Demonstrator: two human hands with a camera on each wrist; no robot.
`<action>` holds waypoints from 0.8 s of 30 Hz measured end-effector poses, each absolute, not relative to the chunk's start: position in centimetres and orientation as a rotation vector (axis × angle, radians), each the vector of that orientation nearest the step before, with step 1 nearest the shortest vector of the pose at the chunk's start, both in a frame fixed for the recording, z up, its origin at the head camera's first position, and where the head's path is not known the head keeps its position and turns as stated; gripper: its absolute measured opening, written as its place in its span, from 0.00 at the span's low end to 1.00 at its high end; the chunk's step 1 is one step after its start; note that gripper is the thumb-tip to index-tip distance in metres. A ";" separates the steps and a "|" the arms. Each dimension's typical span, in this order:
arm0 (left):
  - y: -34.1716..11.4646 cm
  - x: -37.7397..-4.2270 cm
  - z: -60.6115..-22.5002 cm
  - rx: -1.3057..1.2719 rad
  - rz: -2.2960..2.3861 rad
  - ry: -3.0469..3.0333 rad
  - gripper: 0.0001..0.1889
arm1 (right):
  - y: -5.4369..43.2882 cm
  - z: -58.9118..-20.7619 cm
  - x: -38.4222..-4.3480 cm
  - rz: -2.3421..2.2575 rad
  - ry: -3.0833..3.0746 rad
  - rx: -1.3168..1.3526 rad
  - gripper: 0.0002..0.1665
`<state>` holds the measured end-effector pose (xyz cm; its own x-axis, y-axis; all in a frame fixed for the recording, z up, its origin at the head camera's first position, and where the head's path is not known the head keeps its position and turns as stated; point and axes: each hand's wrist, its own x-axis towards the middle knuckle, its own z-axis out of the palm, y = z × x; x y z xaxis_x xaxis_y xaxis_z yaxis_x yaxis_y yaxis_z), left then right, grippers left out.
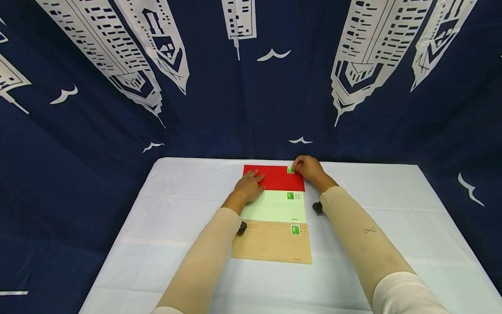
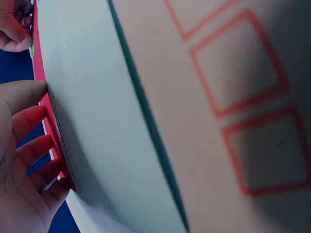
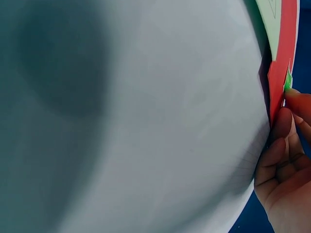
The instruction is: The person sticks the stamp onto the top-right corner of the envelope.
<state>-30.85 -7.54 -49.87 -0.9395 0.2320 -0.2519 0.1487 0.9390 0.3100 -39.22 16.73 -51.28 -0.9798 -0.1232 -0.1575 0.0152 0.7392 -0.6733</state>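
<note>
A red envelope [image 1: 277, 179] lies at the back of the white table. My left hand [image 1: 249, 186] rests on its left part, fingers spread, with the thumb near its lower edge. At the envelope's upper right corner, my right hand [image 1: 308, 167] pinches the edge of a small green stamp [image 3: 288, 80] between thumb and index finger. The stamp lies over the red paper, and its right edge is hidden by the fingertips. Just below is a pale green envelope [image 1: 274, 208] with a green stamp [image 1: 290, 196] in its upper right corner.
Nearest me lies a brown envelope [image 1: 270, 244], also bearing a green stamp [image 1: 295, 229] at upper right. The three envelopes form a column on the white tablecloth [image 1: 376, 244]. A dark blue curtain [image 1: 243, 109] with white building prints hangs behind the table.
</note>
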 end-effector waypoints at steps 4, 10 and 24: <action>-7.5 -30.8 -49.8 0.279 0.414 2.809 0.30 | 16.7 -51.4 -39.2 -1.081 2.750 -0.078 0.04; -7.5 -30.6 -49.8 0.282 0.425 2.810 0.29 | 16.6 -51.5 -39.2 -1.036 2.767 -0.091 0.04; -7.5 -30.6 -49.6 0.284 0.413 2.808 0.29 | 16.2 -51.1 -38.9 -0.993 2.735 -0.056 0.05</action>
<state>-30.62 -7.50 -49.60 -0.9391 0.2332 -0.2525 0.1506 0.9395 0.3076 -38.95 16.20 -51.08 -0.9726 -0.1143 -0.2025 0.0423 0.7694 -0.6374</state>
